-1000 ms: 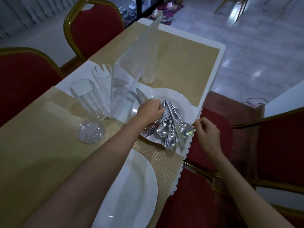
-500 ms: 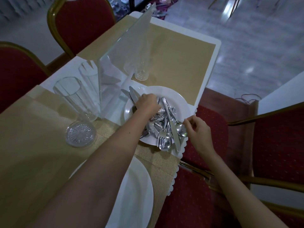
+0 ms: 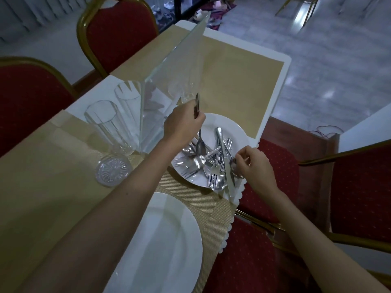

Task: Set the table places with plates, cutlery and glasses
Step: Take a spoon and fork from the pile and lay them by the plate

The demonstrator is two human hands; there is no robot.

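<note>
A white plate [image 3: 232, 129] near the table's right edge holds a heap of several forks, spoons and knives [image 3: 213, 163]. My left hand [image 3: 183, 124] is over the plate's far side, shut on a spoon [image 3: 200, 142] that hangs bowl-down above the heap. My right hand [image 3: 255, 166] pinches a piece of cutlery [image 3: 233, 167] at the plate's right rim. A bare white plate [image 3: 165, 248] lies on the gold placemat [image 3: 42, 197] nearest me. Two tall glasses [image 3: 108, 125] stand upright and one glass [image 3: 113, 170] lies base-up beside them.
An upright clear glass divider [image 3: 175, 66] runs down the table's middle, with another glass [image 3: 186, 96] behind it. A second gold placemat [image 3: 239, 75] lies further along. Red chairs stand left [image 3: 25, 104], far left [image 3: 118, 32] and right [image 3: 359, 197] of the table.
My left hand has lifted a spoon up out of the heap. My right hand has moved in to the plate's right rim and closed on a piece of cutlery.
</note>
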